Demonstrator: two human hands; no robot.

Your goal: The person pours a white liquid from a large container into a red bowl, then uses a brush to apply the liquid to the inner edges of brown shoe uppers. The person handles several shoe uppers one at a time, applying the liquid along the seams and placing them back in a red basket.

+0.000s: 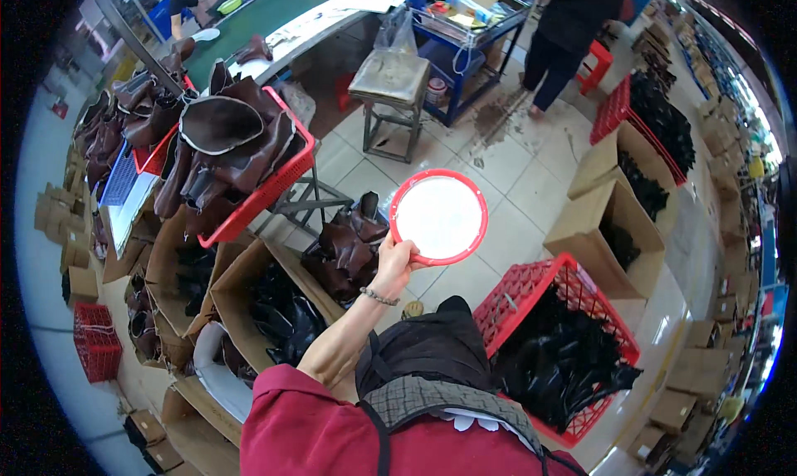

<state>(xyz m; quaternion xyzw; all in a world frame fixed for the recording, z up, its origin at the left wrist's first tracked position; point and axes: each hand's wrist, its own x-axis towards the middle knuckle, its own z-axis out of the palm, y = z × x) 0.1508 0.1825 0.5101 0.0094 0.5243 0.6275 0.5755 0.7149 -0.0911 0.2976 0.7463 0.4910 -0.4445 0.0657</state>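
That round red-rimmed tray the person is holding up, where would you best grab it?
By its raised red rim. The round tray is flat, with a smooth white middle that gives nothing to grip. The left hand already pinches the lower-left edge, so a second hold would probably sit best on the opposite, upper-right rim, coming in from that free side.

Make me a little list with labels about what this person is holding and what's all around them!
Left hand: grips the rim of a round red-edged white lid, raised above the floor
Right hand: not in view
Wrist: a beaded bracelet
Left side: red basket piled with brown leather pieces
Right side: red crate holding black pieces
Behind: grey stool, blue cart
Far off: a person standing by the cart
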